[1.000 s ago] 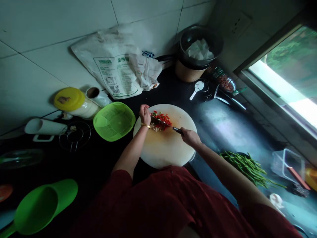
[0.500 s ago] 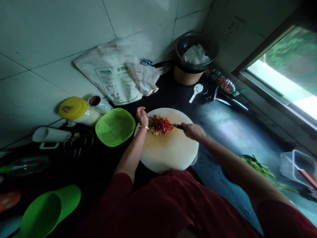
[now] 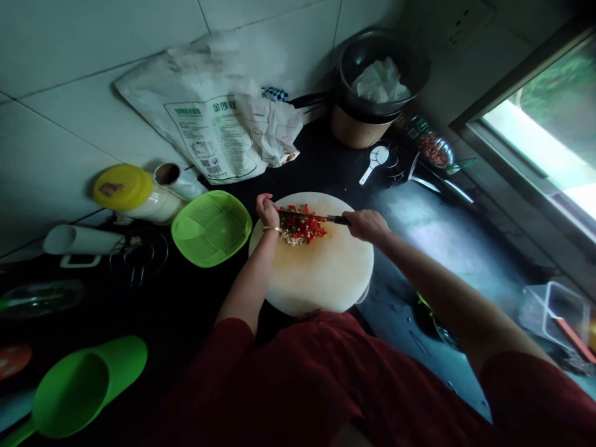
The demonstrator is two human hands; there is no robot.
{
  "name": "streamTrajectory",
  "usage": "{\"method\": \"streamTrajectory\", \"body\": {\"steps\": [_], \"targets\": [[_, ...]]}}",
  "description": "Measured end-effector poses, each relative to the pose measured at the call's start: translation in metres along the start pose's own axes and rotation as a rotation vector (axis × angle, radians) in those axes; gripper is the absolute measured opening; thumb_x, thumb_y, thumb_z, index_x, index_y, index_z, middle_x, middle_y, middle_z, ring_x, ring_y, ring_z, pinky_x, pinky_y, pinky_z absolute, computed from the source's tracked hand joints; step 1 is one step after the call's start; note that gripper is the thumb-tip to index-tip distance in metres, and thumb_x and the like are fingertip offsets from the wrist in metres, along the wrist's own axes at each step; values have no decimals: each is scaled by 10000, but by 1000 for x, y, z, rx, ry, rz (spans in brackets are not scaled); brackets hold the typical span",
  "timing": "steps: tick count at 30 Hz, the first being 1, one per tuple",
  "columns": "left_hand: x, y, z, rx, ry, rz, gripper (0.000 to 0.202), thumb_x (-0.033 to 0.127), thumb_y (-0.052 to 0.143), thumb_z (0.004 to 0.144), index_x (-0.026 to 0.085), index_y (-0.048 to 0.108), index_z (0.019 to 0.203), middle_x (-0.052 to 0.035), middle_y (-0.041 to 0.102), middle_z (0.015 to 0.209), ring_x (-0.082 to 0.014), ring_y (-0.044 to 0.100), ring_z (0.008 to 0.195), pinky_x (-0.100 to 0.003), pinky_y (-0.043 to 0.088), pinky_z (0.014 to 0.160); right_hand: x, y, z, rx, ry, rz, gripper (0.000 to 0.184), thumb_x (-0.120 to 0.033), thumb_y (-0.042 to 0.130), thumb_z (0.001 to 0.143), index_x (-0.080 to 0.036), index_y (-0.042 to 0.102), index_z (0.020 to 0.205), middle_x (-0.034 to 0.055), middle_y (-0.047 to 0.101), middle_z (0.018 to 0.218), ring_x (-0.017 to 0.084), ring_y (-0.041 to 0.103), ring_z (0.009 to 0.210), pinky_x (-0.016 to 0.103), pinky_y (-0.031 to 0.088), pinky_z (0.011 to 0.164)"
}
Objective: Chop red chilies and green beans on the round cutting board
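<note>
My right hand (image 3: 369, 225) is closed round the dark handle of a kitchen knife (image 3: 336, 219). The narrow blade points left across a heap of chopped red chillies (image 3: 310, 231), with pale chopped bits (image 3: 292, 238) at its near left side. At the blade's far end my left hand (image 3: 267, 211), fingers curled, appears to grip the tip; a bangle circles that wrist. Under it all lies a round white cutting board (image 3: 316, 279), stained orange-brown near the heap.
Left of the board sits a green basket (image 3: 212, 228), near a yellow-lidded jar (image 3: 139, 192). A green scoop (image 3: 88, 388) lies front left. Behind are a white sack (image 3: 209, 118), a dark pot (image 3: 382, 46) and a white measuring spoon (image 3: 375, 162). A clear container (image 3: 554, 310) stands right.
The blade now shows above the heap, its handle lifted slightly and shifted right. My left hand stays by the tip. The whole view has shifted a little.
</note>
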State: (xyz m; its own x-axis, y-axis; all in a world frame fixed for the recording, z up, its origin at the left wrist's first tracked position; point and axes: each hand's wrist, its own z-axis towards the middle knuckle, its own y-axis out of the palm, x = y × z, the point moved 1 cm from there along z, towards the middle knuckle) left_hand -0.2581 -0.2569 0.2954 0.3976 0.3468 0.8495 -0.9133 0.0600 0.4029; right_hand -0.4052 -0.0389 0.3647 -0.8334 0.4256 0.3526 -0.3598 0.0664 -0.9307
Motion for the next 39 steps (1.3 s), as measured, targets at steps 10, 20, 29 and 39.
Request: {"method": "streamTrajectory", "body": {"steps": [10,20,29,39], "targets": [[5,-8,21,-96,38,-86,212,62,347,816,190,513,782,79,372,417,-106,383,400,-207,310,462,-36,-8,-40,41,-15,31,283,-251,398,919,-203,536,1160,107,674,934,229,653,826,274,385,636],[7,-12,18,-179,127,-75,196,73,373,828,192,521,780,73,373,417,-105,377,386,-211,285,444,-55,18,-54,-16,85,106,254,-264,388,929,-211,509,1146,99,676,932,241,659,837,283,380,626],[5,-13,14,-238,109,-71,209,55,366,827,190,509,755,68,372,422,-108,381,393,-207,285,449,-71,37,-63,-52,158,152,248,-227,379,945,-201,493,1164,86,680,983,224,663,865,276,394,647],[1,-17,18,-302,80,-68,206,64,366,824,197,494,732,68,365,403,-104,369,373,-205,274,429,-97,41,-79,-54,139,176,229,-281,356,977,-162,461,1143,114,681,961,219,671,833,270,386,627]]}}
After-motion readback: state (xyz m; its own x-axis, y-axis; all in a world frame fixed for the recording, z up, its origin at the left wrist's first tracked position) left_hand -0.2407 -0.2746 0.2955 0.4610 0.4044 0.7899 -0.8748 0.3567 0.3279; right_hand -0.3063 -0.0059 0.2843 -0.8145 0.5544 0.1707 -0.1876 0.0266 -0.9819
